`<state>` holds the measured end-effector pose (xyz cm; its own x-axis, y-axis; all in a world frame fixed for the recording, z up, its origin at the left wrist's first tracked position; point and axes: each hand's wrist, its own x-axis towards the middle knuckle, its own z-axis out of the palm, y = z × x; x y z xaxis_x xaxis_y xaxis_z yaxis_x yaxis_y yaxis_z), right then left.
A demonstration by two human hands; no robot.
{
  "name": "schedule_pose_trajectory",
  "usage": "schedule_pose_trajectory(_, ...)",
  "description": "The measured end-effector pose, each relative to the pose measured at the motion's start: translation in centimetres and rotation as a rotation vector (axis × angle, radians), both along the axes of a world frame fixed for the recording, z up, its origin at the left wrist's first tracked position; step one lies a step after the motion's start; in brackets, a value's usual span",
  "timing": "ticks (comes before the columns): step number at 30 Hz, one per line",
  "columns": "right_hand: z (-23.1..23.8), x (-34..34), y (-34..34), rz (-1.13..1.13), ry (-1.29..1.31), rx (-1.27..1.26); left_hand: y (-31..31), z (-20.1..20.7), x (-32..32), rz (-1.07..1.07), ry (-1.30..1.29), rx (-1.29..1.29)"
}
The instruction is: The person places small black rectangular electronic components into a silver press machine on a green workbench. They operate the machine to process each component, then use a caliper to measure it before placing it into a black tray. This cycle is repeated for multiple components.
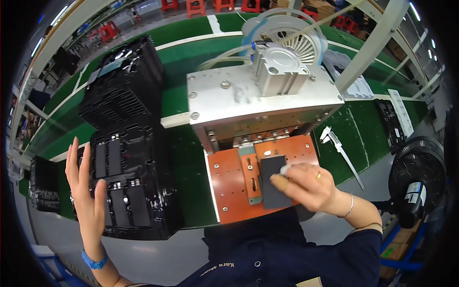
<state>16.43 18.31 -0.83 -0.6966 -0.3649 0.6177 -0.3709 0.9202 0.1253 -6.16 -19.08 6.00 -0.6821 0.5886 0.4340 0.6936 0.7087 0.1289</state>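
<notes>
My left hand (pixel 86 184) is raised with its fingers spread, over the left edge of a black plastic tray (pixel 165 210). Dark flat rectangular pieces (pixel 138 204) lie in that tray's slots. My right hand (pixel 308 187) is closed, thumb and fingertips pinched at the upper right part of a dark grey flat rectangular piece (pixel 275 189). Pale and tan coverings show on its fingertips. The piece lies over the orange plate (pixel 229 184) of a bench press, right beside a slotted orange and green guide strip (pixel 250 174). Its underside is hidden.
The press's metal head (pixel 224 95), with an air cylinder (pixel 282 69), stands over the plate's far side. Stacked black trays (pixel 122 91) rise at the far left. A caliper (pixel 342 153) lies to the right; a black fan (pixel 418 172) stands beyond the table edge. A white fan (pixel 301 40) sits behind.
</notes>
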Motion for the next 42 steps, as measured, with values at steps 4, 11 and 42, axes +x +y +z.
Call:
schedule_pose_trajectory(4,-1.6,2.7,0.7,-0.161,-0.222,-0.127,8.2,0.8,2.4,-0.473,0.023,-0.103)
schedule_pose_trajectory(11,-0.8,-0.9,1.3,-0.102,-0.294,-0.472,16.7,-3.6,7.7,-1.064,-0.199,-0.360)
schedule_pose_trajectory(42,-0.4,2.1,1.2,-0.059,-0.543,-0.531,17.9,-6.1,7.9,-1.097,-0.391,-0.457)
